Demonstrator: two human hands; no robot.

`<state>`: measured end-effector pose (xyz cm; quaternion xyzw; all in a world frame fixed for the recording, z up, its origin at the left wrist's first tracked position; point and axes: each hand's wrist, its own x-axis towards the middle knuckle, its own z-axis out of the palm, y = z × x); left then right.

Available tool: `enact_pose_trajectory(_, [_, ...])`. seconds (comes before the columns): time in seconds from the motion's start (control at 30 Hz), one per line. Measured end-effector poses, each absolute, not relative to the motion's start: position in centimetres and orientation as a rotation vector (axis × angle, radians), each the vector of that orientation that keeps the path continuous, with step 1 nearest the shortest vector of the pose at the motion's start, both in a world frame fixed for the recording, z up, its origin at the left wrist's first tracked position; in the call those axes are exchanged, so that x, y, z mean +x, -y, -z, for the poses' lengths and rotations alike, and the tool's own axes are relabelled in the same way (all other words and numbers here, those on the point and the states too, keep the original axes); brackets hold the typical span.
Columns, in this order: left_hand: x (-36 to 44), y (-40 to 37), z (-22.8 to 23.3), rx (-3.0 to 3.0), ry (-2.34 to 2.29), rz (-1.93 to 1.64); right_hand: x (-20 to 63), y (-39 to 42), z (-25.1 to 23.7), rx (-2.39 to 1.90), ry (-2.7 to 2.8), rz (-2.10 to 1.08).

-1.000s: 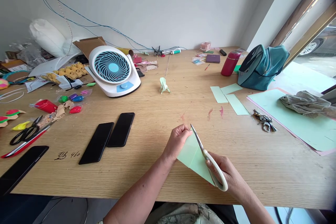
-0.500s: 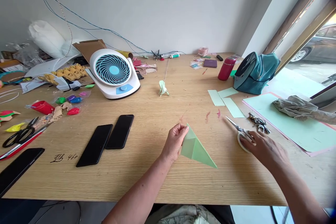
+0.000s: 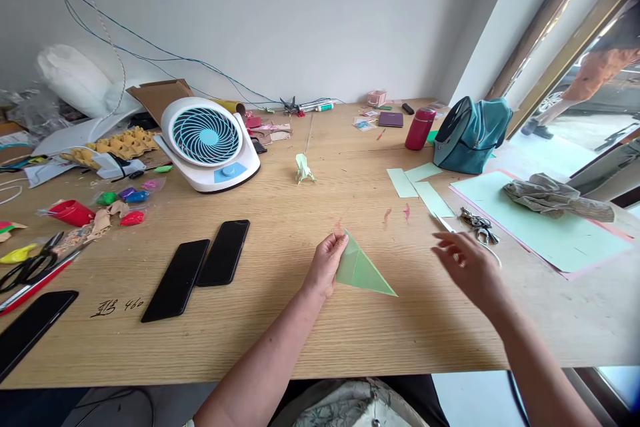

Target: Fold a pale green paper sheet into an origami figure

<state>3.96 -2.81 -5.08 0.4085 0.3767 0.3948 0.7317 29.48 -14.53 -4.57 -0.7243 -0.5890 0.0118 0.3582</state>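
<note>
Right hand [image 3: 469, 265] leaving scissors [image 3: 445, 223], green paper [image 3: 364, 271], handwritten "460" [image 3: 133, 305]

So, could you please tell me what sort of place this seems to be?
It looks like an informal paper-craft workspace, perhaps in a home or shop: the left hand holds a folded green sheet, while cut paper strips and a small paper figure sit on the wooden table.

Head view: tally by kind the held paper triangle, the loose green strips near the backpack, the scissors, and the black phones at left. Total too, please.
Held paper triangle: 1
Loose green strips: 3
Scissors: 2
Black phones: 3
Total: 9
</note>
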Motion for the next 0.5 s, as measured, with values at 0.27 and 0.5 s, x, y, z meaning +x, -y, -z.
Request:
enact_pose_trajectory(0.27, [4.1, 2.6, 5.8, 0.838, -0.850, -0.827, 21.7, 13.2, 1.1, -1.363, 1.871, -0.491])
enact_pose_trajectory(0.5, [4.2, 2.7, 5.8, 0.877, -0.822, -0.825, 20.6, 13.0, 1.0, -1.215, 2.026, -0.425])
